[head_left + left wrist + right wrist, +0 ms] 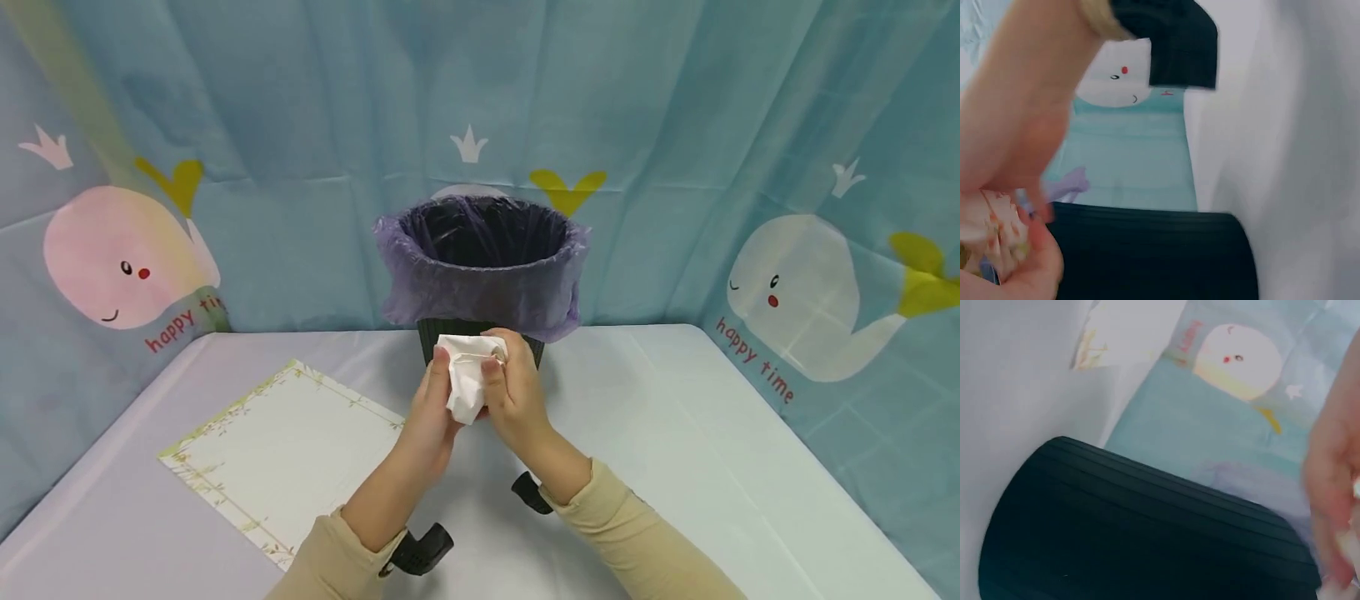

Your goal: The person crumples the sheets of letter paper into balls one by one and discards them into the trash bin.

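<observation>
A crumpled sheet of white paper (pixel 467 379) is squeezed between both hands, in front of the bin. My left hand (pixel 433 412) grips it from the left side, thumb on top. From the right, my right hand (pixel 519 400) holds the same paper with its thumb pressed on it. In the left wrist view, coloured print shows on the crumpled paper (pixel 999 234). Just behind the hands stands a dark ribbed trash bin (pixel 1154 256), lined with a purple plastic bag (pixel 480 296) folded over its rim. The fingers under the paper are mostly hidden.
A flat sheet of paper with a leafy printed border (pixel 292 450) lies on the white table (pixel 697 467), left of the hands. Blue curtains with whale prints (pixel 300 250) hang behind and at both sides. Black wrist mounts (pixel 423 550) stick out under the sleeves.
</observation>
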`<state>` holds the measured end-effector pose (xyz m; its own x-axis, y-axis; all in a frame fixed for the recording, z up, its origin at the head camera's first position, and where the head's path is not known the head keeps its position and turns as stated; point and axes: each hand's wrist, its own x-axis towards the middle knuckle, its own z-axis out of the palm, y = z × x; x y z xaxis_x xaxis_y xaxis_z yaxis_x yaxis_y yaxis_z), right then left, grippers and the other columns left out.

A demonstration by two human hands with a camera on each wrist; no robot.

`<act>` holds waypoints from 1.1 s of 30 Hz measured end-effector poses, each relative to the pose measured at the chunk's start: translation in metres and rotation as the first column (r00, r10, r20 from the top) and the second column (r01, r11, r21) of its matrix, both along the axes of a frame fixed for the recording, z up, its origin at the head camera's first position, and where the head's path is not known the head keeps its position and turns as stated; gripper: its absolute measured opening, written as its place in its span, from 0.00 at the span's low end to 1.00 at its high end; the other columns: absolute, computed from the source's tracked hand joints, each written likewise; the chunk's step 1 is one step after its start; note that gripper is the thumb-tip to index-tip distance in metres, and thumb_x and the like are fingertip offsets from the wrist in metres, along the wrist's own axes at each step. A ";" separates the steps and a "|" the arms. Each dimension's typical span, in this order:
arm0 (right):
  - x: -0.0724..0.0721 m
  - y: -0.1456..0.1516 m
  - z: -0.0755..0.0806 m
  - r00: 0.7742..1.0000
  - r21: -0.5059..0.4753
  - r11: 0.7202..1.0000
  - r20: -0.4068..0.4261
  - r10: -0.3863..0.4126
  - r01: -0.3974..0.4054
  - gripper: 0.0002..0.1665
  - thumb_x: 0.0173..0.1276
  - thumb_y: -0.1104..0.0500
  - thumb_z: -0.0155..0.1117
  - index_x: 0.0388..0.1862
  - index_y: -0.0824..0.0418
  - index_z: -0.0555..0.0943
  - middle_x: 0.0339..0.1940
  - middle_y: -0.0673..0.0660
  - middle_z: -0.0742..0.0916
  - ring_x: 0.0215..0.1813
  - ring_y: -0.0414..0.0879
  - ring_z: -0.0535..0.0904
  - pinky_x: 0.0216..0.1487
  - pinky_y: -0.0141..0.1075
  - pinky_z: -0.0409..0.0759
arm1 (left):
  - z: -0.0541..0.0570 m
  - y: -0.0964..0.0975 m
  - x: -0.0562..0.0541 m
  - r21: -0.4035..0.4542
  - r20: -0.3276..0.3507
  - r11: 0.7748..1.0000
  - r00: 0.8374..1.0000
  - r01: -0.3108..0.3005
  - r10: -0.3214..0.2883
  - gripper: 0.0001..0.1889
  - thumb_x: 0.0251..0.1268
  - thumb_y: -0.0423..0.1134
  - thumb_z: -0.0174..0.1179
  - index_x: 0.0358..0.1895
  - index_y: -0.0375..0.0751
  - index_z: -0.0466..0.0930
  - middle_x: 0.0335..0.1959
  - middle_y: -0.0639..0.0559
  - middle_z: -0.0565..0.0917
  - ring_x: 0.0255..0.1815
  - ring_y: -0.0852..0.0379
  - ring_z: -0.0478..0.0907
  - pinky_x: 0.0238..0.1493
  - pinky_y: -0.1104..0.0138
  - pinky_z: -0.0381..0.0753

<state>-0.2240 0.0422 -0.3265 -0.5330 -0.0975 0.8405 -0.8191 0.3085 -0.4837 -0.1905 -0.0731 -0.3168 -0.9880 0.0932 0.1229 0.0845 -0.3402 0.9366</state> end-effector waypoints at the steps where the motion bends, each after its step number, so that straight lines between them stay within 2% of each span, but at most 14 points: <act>1: 0.001 0.001 0.000 0.999 0.035 0.999 0.033 -0.017 0.015 0.44 0.73 0.30 0.32 0.52 0.70 0.70 0.45 0.65 0.77 0.48 0.58 0.73 0.48 0.49 0.72 | 0.001 -0.001 0.000 -0.027 -0.012 0.999 1.000 -0.026 0.026 0.38 0.68 0.70 0.37 0.61 0.38 0.59 0.46 0.51 0.73 0.41 0.60 0.73 0.42 0.67 0.74; 4: 0.008 0.006 0.001 0.989 0.127 0.987 0.101 -0.110 0.096 0.49 0.69 0.26 0.32 0.60 0.68 0.70 0.48 0.65 0.76 0.50 0.58 0.71 0.48 0.50 0.71 | 0.002 -0.003 0.000 -0.118 -0.083 0.984 0.989 -0.134 0.124 0.37 0.63 0.73 0.40 0.56 0.42 0.59 0.46 0.48 0.72 0.40 0.59 0.72 0.39 0.69 0.73; 6: 0.013 0.008 0.003 0.983 0.149 0.985 0.146 -0.111 0.089 0.51 0.67 0.24 0.35 0.63 0.67 0.69 0.44 0.63 0.76 0.43 0.54 0.72 0.43 0.45 0.74 | 0.002 -0.003 0.000 -0.172 -0.175 0.962 0.967 -0.213 0.183 0.37 0.59 0.75 0.40 0.51 0.43 0.59 0.43 0.47 0.70 0.37 0.58 0.70 0.35 0.70 0.70; 9: 0.023 0.012 0.008 0.970 0.133 0.989 0.241 0.023 -0.057 0.56 0.63 0.22 0.40 0.68 0.68 0.62 0.38 0.60 0.78 0.34 0.49 0.73 0.32 0.37 0.75 | 0.000 -0.003 0.001 -0.235 -0.337 0.920 0.914 -0.313 0.225 0.38 0.57 0.77 0.35 0.44 0.42 0.58 0.38 0.46 0.67 0.32 0.55 0.68 0.28 0.70 0.69; 11: 0.027 0.014 0.010 0.940 0.108 0.975 0.305 0.153 -0.193 0.60 0.59 0.20 0.43 0.69 0.68 0.58 0.36 0.58 0.77 0.32 0.48 0.71 0.29 0.35 0.73 | 0.000 -0.005 0.003 -0.290 -0.420 0.888 0.881 -0.358 0.218 0.38 0.60 0.77 0.30 0.44 0.41 0.57 0.35 0.46 0.66 0.30 0.54 0.68 0.26 0.70 0.69; 13: 0.029 0.017 0.012 0.905 0.074 0.953 0.345 0.251 -0.292 0.61 0.55 0.20 0.49 0.66 0.69 0.57 0.37 0.58 0.77 0.33 0.48 0.71 0.29 0.34 0.72 | 0.001 -0.009 0.006 -0.358 -0.467 0.858 0.867 -0.368 0.177 0.37 0.65 0.74 0.25 0.45 0.40 0.57 0.35 0.45 0.68 0.32 0.52 0.68 0.28 0.67 0.71; 16: 0.027 0.024 0.014 0.870 0.008 0.934 0.368 0.329 -0.357 0.58 0.54 0.23 0.59 0.61 0.70 0.62 0.39 0.56 0.76 0.34 0.46 0.71 0.30 0.33 0.70 | 0.005 -0.018 0.011 -0.472 -0.480 0.824 0.875 -0.314 0.058 0.31 0.73 0.68 0.26 0.47 0.40 0.58 0.39 0.44 0.71 0.38 0.51 0.70 0.36 0.63 0.73; 19: 0.023 0.030 0.012 0.842 -0.081 0.916 0.370 0.394 -0.393 0.52 0.57 0.29 0.65 0.57 0.72 0.65 0.40 0.57 0.78 0.33 0.44 0.73 0.32 0.31 0.73 | 0.009 -0.029 0.013 -0.522 -0.453 0.839 0.883 -0.152 -0.121 0.24 0.78 0.58 0.36 0.52 0.37 0.58 0.46 0.42 0.70 0.45 0.49 0.70 0.44 0.63 0.75; 21: 0.020 0.034 0.009 0.834 -0.110 0.904 0.353 0.423 -0.413 0.51 0.59 0.31 0.65 0.58 0.73 0.65 0.40 0.57 0.78 0.33 0.42 0.72 0.33 0.30 0.74 | 0.010 -0.035 0.014 -0.525 -0.429 0.850 0.875 -0.038 -0.226 0.21 0.78 0.51 0.43 0.55 0.34 0.57 0.48 0.40 0.69 0.47 0.48 0.71 0.46 0.64 0.76; 23: 0.019 0.036 0.008 0.808 -0.141 0.880 0.350 0.473 -0.454 0.51 0.60 0.32 0.65 0.61 0.72 0.62 0.42 0.59 0.78 0.34 0.42 0.74 0.34 0.30 0.76 | 0.010 -0.041 0.015 -0.520 -0.400 0.852 0.867 0.052 -0.297 0.22 0.76 0.45 0.50 0.58 0.32 0.56 0.50 0.39 0.69 0.47 0.47 0.71 0.47 0.66 0.77; 25: 0.018 0.038 0.008 0.782 -0.145 0.857 0.356 0.511 -0.494 0.53 0.60 0.32 0.65 0.63 0.71 0.60 0.42 0.61 0.78 0.34 0.43 0.74 0.34 0.31 0.77 | 0.009 -0.045 0.016 -0.508 -0.382 0.857 0.867 0.092 -0.319 0.22 0.74 0.40 0.54 0.58 0.31 0.57 0.50 0.39 0.71 0.46 0.48 0.73 0.46 0.67 0.78; 27: 0.018 0.039 0.009 0.756 -0.125 0.836 0.373 0.538 -0.534 0.56 0.58 0.30 0.64 0.65 0.70 0.57 0.44 0.62 0.77 0.35 0.44 0.73 0.34 0.31 0.77 | 0.009 -0.046 0.017 -0.495 -0.371 0.864 0.877 0.091 -0.305 0.21 0.72 0.37 0.55 0.58 0.30 0.59 0.48 0.41 0.73 0.43 0.50 0.74 0.43 0.67 0.79; 31: 0.017 0.044 0.014 0.723 -0.034 0.808 0.424 0.545 -0.589 0.58 0.55 0.31 0.67 0.66 0.69 0.56 0.48 0.63 0.75 0.36 0.48 0.72 0.34 0.31 0.74 | 0.010 -0.046 0.019 -0.430 -0.362 0.902 0.906 0.045 -0.218 0.15 0.69 0.30 0.56 0.54 0.28 0.65 0.42 0.44 0.76 0.37 0.55 0.75 0.35 0.68 0.77; 33: 0.017 0.046 0.016 0.702 -0.005 0.794 0.466 0.539 -0.607 0.56 0.56 0.35 0.70 0.66 0.68 0.55 0.48 0.63 0.74 0.37 0.50 0.71 0.34 0.31 0.73 | 0.011 -0.046 0.020 -0.411 -0.354 0.912 0.918 0.017 -0.177 0.13 0.68 0.27 0.57 0.52 0.28 0.68 0.40 0.43 0.77 0.34 0.55 0.74 0.32 0.68 0.76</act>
